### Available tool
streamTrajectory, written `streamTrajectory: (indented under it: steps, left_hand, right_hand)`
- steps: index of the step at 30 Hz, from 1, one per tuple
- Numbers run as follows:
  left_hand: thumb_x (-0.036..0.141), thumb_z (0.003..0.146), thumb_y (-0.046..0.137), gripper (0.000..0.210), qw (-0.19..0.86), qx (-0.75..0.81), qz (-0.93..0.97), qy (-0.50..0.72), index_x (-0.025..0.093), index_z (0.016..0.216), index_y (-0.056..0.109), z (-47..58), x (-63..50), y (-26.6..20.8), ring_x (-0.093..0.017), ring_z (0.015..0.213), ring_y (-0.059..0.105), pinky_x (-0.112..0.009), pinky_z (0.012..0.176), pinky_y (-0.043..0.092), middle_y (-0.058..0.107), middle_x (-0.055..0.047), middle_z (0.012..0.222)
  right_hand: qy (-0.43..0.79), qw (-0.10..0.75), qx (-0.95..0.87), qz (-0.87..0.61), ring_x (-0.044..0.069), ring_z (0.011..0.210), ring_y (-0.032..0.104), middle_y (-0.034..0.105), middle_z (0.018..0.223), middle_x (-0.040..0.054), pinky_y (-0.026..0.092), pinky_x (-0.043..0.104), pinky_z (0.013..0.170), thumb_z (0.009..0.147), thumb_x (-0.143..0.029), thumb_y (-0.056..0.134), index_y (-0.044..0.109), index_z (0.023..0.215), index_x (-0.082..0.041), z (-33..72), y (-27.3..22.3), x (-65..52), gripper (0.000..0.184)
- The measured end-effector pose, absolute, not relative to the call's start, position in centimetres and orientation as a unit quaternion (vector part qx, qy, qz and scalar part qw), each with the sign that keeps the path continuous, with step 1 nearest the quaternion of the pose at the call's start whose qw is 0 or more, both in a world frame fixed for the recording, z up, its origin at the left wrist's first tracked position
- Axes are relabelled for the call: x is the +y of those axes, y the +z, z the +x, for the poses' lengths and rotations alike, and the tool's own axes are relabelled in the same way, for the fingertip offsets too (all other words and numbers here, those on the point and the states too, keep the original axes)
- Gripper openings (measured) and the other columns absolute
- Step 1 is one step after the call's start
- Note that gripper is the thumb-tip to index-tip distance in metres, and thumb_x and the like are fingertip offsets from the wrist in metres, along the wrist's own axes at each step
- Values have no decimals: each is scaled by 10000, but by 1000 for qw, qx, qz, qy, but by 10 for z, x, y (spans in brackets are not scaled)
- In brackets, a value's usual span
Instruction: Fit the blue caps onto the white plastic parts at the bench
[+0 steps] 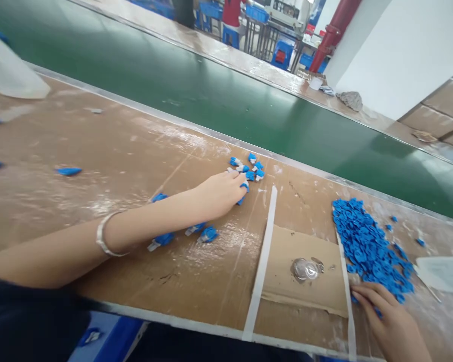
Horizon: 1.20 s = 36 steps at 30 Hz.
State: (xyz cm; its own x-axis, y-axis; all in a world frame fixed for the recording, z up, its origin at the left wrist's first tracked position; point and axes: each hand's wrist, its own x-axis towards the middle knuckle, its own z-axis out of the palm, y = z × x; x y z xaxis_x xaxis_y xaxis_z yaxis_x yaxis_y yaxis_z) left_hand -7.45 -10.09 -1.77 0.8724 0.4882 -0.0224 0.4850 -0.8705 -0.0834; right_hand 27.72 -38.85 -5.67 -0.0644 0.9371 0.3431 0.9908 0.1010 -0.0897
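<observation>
My left hand (224, 193) reaches across the brown tabletop to a loose cluster of small blue-and-white plastic pieces (250, 175). Its fingers are bent down and close together, with blue showing at the fingertips; what lies under them is partly hidden. More such pieces (208, 234) lie beneath and beside my left forearm. At the lower right, my right hand (390, 314) rests at the near edge of a heap of small blue plastic parts (370, 246). Thumb and fingers there are drawn together, with bits of blue beside and between them.
Between the hands, two white strips (265, 261) flank a cardboard sheet (287, 281) holding a clear round object (305, 269). A green conveyor belt (211, 95) runs behind the table. Blue pieces (68, 171) lie left; a whitish translucent object (443, 274) sits right.
</observation>
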Motion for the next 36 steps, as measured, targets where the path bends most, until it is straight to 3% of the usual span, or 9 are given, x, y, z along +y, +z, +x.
streamTrajectory:
  steps: [3,5,8,11,14,16,23,28,36]
  left_hand:
    - [11,837,515,159,29,-234,-972,-16,95,795,643,-74,-103,-19,-268,936,525,-352,884,432,603,-118,904]
    - [35,842,537,133,-50,-246,-966,-56,99,823,652,-72,-114,-15,-240,922,531,-321,882,427,611,-81,897]
    - [109,837,600,127,-338,-229,-910,-75,145,922,688,-68,-150,-9,-189,852,569,-245,786,439,647,-15,891]
    - [281,825,700,159,-688,-167,-706,25,189,954,701,-68,-197,-18,-159,753,607,-214,678,463,680,12,836]
    - [359,676,868,340,-866,-133,-474,88,182,929,725,-69,-232,-42,-134,747,606,-219,747,482,688,8,817]
    - [365,624,910,372,-905,-135,-396,71,176,897,743,-67,-242,-59,-115,768,604,-206,779,474,686,10,820]
    - [343,680,901,387,-941,-122,-317,-3,193,1003,750,-59,-236,-80,-122,786,653,-226,762,494,705,-3,842]
    - [368,675,910,413,-945,-118,-304,11,176,1001,743,-59,-236,-80,-131,769,661,-236,754,503,713,-13,837]
    - [376,724,887,409,-949,-91,-302,-18,159,1027,719,-58,-235,-84,-139,798,682,-253,788,525,725,-37,875]
  right_hand:
    - [-107,168,-689,-697,155,793,687,684,940,28,562,246,682,1072,-446,380,689,910,-199,255,-60,-388,427]
    - [-124,174,-678,-703,168,856,681,685,992,37,557,273,763,1067,-392,412,685,968,-187,249,-64,-392,355]
    - [-136,178,-691,-687,190,974,656,672,1109,68,536,306,849,1058,-297,438,670,1080,-160,248,-69,-401,271]
    - [-132,164,-722,-659,215,1077,611,628,1229,95,520,335,864,1053,-216,423,599,1252,-137,249,-71,-405,277]
    - [-127,151,-739,-645,227,1106,579,596,1283,99,496,354,869,1058,-185,389,520,1355,-146,252,-73,-405,327]
    - [-123,146,-745,-640,231,1117,562,578,1308,101,476,358,882,1064,-185,368,506,1364,-149,255,-75,-405,332]
    - [-111,181,-690,-692,229,1081,557,603,1223,88,438,351,910,1075,-340,406,572,1277,-153,245,-71,-407,321]
    - [-26,247,-700,-670,190,1133,528,589,1262,45,435,293,960,1042,-235,480,486,1390,-212,198,-41,-383,349]
    - [28,237,-746,-622,147,1087,539,609,1202,38,490,227,916,1040,-183,447,410,1466,-240,176,-34,-341,431]
